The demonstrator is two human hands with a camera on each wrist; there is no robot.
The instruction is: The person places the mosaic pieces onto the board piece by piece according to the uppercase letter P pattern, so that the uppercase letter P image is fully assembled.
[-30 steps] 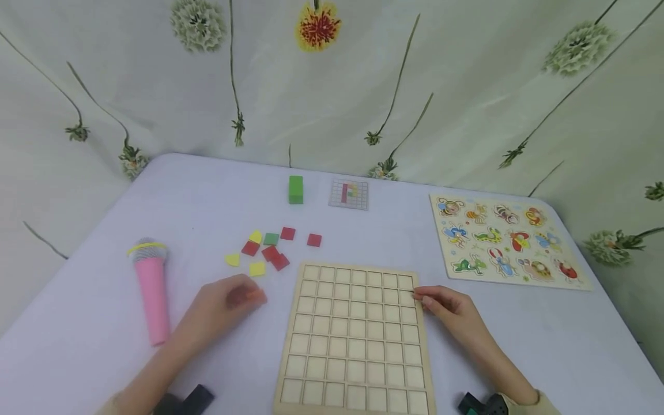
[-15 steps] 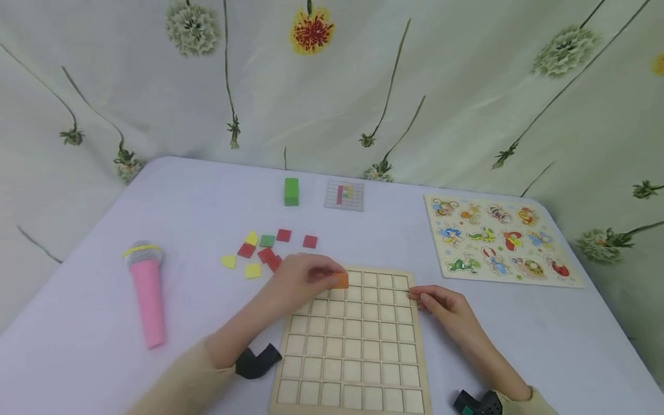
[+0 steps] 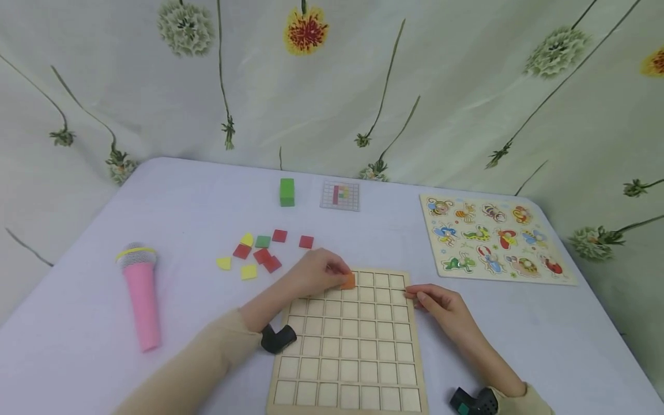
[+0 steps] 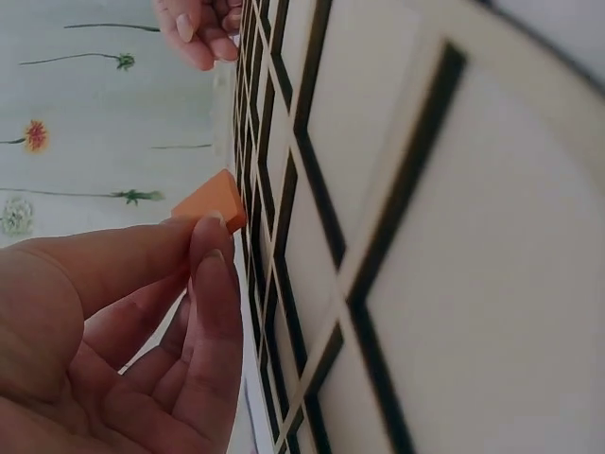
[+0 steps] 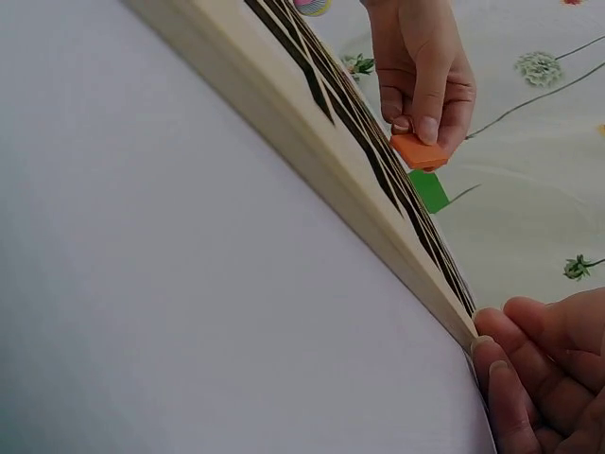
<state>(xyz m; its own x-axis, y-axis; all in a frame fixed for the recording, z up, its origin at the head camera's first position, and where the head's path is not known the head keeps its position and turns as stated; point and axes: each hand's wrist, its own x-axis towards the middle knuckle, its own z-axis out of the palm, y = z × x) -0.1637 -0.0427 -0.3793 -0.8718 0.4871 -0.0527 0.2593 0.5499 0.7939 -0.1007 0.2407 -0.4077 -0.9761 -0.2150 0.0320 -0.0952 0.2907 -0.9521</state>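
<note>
My left hand (image 3: 317, 272) pinches an orange square tile (image 3: 348, 281) between thumb and fingers, over the far rows of the wooden grid board (image 3: 358, 349). In the left wrist view the orange tile (image 4: 214, 202) is tilted, close over the grid. My right hand (image 3: 440, 302) holds the board's right edge near its far corner. In the right wrist view the fingertips (image 5: 487, 322) pinch the board's side. Left of the far edge lie loose tiles: several red ones (image 3: 279, 236), a green square (image 3: 263, 241), a yellow square (image 3: 249, 271) and two yellow rounded pieces (image 3: 224, 263).
A pink toy microphone (image 3: 142, 300) lies at the left. Toward the back are a green block (image 3: 287, 192) and a small pattern card (image 3: 339, 196). An insect puzzle board (image 3: 493, 239) lies at the right. A flower-print cloth (image 3: 332, 86) hangs behind the table.
My left hand has carried the orange tile rightward from beside the board to above its far rows, then lowered it closer. My right hand has stayed at the board's right edge.
</note>
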